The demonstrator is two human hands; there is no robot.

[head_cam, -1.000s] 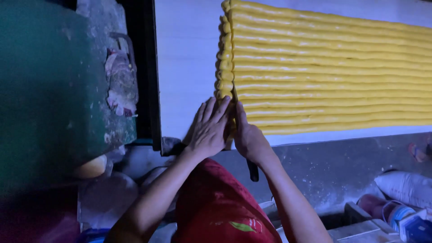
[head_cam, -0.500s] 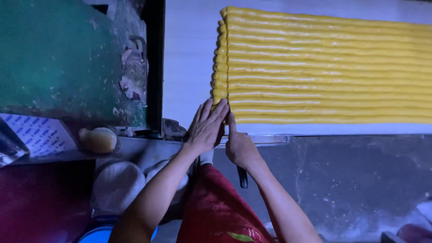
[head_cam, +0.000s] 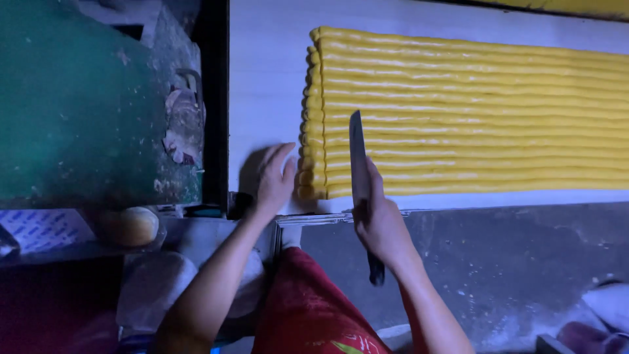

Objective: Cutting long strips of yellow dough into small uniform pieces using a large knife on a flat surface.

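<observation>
The right hand [head_cam: 380, 226], closed on the knife [head_cam: 358, 164], aims its blade toward 12 o'clock across the yellow dough ropes [head_cam: 472, 115], which run 3-to-9; the open left hand [head_cam: 275, 178] presses their 9 o'clock ends.

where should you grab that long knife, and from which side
By the dark handle, from the near edge of the board. The knife lies with its blade across the yellow strips, handle end toward the person, where the right hand already grips it. The left hand steadies the strip ends.
</observation>
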